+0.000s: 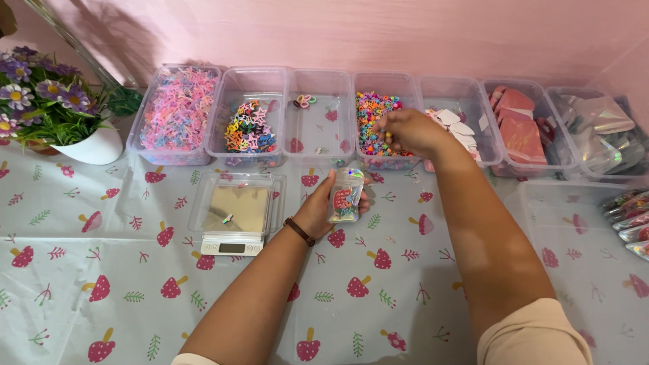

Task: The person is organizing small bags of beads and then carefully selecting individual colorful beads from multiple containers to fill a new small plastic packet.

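Left hand (323, 206) is gripping a small clear pouch (345, 195) upright above the bench (135, 270) | right hand (405, 132) is pinching tiny colourful beads (375, 122) over their bin | pouch looking light, floppy, slippery; best gripped by its sides.

We see a pale tablecloth (122, 270) patterned with red mushrooms and green sprigs, a pink wall (378, 34), pastel pink and blue clips (177, 111), rainbow-coloured beads (372, 118), purple flowers (40, 84) (white pot (91, 147)) and a brown wristband (299, 231)
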